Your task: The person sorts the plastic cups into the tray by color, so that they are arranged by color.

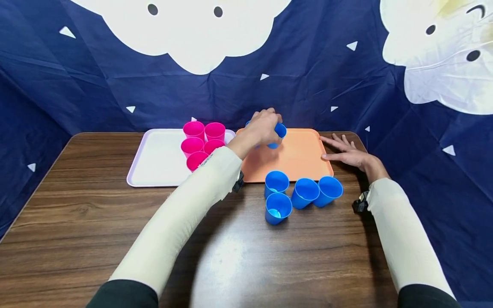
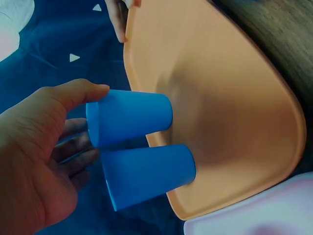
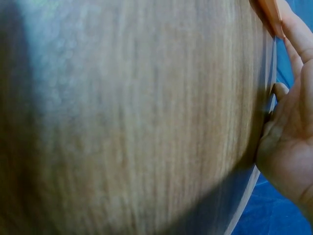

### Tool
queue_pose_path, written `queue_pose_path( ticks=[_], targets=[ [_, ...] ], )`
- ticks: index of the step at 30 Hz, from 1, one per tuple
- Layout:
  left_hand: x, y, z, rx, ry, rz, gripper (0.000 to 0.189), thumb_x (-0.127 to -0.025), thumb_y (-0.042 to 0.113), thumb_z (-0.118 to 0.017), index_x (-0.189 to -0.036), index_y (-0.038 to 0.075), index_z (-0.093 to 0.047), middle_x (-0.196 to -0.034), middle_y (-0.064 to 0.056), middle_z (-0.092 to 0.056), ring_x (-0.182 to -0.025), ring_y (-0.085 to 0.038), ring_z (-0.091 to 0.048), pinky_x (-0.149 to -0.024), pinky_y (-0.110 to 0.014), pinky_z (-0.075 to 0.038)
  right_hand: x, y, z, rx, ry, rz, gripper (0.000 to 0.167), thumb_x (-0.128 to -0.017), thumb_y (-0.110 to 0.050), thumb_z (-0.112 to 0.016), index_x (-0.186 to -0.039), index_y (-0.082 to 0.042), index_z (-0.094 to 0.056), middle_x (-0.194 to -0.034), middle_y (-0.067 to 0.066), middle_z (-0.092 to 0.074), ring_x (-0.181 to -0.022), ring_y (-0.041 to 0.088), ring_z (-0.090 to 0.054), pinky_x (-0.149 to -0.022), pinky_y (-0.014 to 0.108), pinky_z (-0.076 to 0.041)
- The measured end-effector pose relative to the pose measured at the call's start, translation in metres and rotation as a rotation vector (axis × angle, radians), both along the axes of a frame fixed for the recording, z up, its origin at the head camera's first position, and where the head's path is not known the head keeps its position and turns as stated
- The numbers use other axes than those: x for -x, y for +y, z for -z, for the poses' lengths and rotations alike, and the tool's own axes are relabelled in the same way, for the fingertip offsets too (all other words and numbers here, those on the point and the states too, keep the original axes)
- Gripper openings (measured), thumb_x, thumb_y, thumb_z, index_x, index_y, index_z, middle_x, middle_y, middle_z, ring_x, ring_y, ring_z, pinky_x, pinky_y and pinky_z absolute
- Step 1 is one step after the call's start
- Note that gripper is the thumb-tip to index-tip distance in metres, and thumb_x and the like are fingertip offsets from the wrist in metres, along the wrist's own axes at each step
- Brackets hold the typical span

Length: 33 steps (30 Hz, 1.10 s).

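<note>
In the head view, my left hand (image 1: pixel 265 126) is over the orange tray (image 1: pixel 304 149) and pinches a blue cup (image 1: pixel 280 130) at its rim. The left wrist view shows the thumb on the rim of that blue cup (image 2: pixel 134 115), with the other fingers partly hidden behind it. A second blue cup (image 2: pixel 151 171) stands upright close beside it on the tray; in the head view my hand mostly covers it. My right hand (image 1: pixel 348 154) has its fingers spread, the thumb and a finger touching the tray's right edge.
Several blue cups (image 1: pixel 306 192) stand upright on the wooden table (image 1: pixel 154 231) in front of the orange tray. To the left, a white tray (image 1: pixel 158 158) carries several pink cups (image 1: pixel 192 146). A dark blue cloth (image 1: pixel 173 94) hangs behind the table.
</note>
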<state>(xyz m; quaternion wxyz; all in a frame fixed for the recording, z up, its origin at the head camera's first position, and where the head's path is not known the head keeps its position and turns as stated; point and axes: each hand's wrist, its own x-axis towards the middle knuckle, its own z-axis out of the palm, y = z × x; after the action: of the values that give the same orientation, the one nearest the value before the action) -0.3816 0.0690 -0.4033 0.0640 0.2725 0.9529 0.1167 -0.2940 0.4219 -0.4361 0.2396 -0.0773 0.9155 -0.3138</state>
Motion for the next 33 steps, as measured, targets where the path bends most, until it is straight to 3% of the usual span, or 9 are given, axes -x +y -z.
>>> queue_pose_path(
  ticks=[2, 5, 11, 15, 22, 23, 29, 30, 33],
  targets=[
    [0.018, 0.0, 0.015, 0.009, 0.005, 0.002, 0.08, -0.088, 0.059, -0.084, -0.156, 0.023, -0.066, -0.147, -0.005, -0.064, -0.139, -0.032, -0.061, -0.123, -0.053, -0.046, 0.0, -0.001, 0.0, -0.001, 0.0, 0.001, 0.089, -0.112, -0.047, -0.069, -0.182, -0.037, -0.016, -0.188, 0.013, 0.026, -0.169, 0.045, 0.038, -0.128, 0.078, 0.03],
    [0.029, 0.0, 0.023, 0.022, -0.007, 0.006, 0.081, -0.088, 0.063, -0.081, -0.157, 0.022, -0.065, -0.146, -0.005, -0.064, -0.136, -0.032, -0.061, -0.122, -0.054, -0.046, -0.002, -0.003, -0.002, -0.003, -0.003, 0.001, 0.088, -0.113, -0.045, -0.067, -0.183, -0.035, -0.015, -0.188, 0.014, 0.026, -0.169, 0.046, 0.038, -0.128, 0.078, 0.03],
    [0.031, 0.002, 0.027, 0.027, -0.033, 0.011, 0.083, -0.091, 0.067, -0.079, -0.159, 0.023, -0.063, -0.149, -0.004, -0.062, -0.136, -0.032, -0.06, -0.119, -0.053, -0.046, -0.007, -0.007, -0.005, 0.002, -0.008, 0.004, 0.085, -0.115, -0.039, -0.065, -0.183, -0.029, -0.014, -0.187, 0.017, 0.027, -0.168, 0.048, 0.039, -0.128, 0.077, 0.031],
    [0.017, 0.0, 0.018, -0.005, -0.054, -0.013, 0.083, -0.093, 0.065, -0.079, -0.162, 0.023, -0.061, -0.155, -0.005, -0.06, -0.141, -0.033, -0.058, -0.121, -0.052, -0.044, -0.008, -0.008, -0.006, 0.003, -0.01, 0.003, 0.085, -0.115, -0.04, -0.065, -0.183, -0.03, -0.014, -0.187, 0.016, 0.027, -0.168, 0.047, 0.039, -0.128, 0.076, 0.031],
    [-0.05, -0.014, -0.042, -0.016, -0.044, -0.022, 0.07, -0.103, 0.048, -0.077, -0.161, 0.012, -0.061, -0.155, -0.012, -0.06, -0.144, -0.038, -0.057, -0.121, -0.057, -0.044, -0.005, -0.009, -0.006, 0.002, -0.003, -0.003, 0.086, -0.115, -0.041, -0.065, -0.183, -0.031, -0.014, -0.188, 0.015, 0.027, -0.169, 0.047, 0.039, -0.128, 0.077, 0.031],
    [-0.044, -0.016, -0.037, -0.037, -0.041, -0.012, 0.071, -0.101, 0.051, -0.078, -0.159, 0.013, -0.063, -0.152, -0.01, -0.062, -0.142, -0.037, -0.058, -0.12, -0.056, -0.044, -0.005, -0.009, -0.006, 0.003, -0.002, -0.003, 0.085, -0.115, -0.04, -0.065, -0.183, -0.031, -0.015, -0.188, 0.015, 0.027, -0.169, 0.047, 0.039, -0.128, 0.077, 0.031],
    [-0.059, -0.021, -0.049, -0.084, 0.0, 0.025, 0.068, -0.102, 0.046, -0.078, -0.157, 0.009, -0.064, -0.153, -0.012, -0.062, -0.141, -0.038, -0.058, -0.125, -0.054, -0.043, -0.003, -0.008, -0.005, -0.006, 0.003, -0.001, 0.086, -0.115, -0.041, -0.065, -0.183, -0.031, -0.015, -0.188, 0.015, 0.026, -0.169, 0.046, 0.039, -0.129, 0.076, 0.031],
    [-0.072, -0.022, -0.059, -0.087, 0.019, 0.028, 0.065, -0.103, 0.041, -0.078, -0.157, 0.007, -0.064, -0.154, -0.014, -0.062, -0.141, -0.04, -0.058, -0.126, -0.055, -0.042, -0.003, -0.008, -0.005, -0.006, 0.003, 0.0, 0.086, -0.115, -0.041, -0.066, -0.183, -0.031, -0.015, -0.188, 0.014, 0.026, -0.169, 0.046, 0.039, -0.129, 0.076, 0.031],
    [-0.078, -0.021, -0.063, -0.115, 0.043, 0.05, 0.061, -0.102, 0.04, -0.078, -0.154, 0.009, -0.067, -0.153, -0.013, -0.063, -0.141, -0.038, -0.058, -0.126, -0.054, -0.042, -0.004, -0.009, -0.006, -0.006, 0.0, 0.001, 0.086, -0.115, -0.041, -0.066, -0.183, -0.03, -0.015, -0.188, 0.015, 0.026, -0.169, 0.047, 0.039, -0.129, 0.076, 0.031]
  ],
)
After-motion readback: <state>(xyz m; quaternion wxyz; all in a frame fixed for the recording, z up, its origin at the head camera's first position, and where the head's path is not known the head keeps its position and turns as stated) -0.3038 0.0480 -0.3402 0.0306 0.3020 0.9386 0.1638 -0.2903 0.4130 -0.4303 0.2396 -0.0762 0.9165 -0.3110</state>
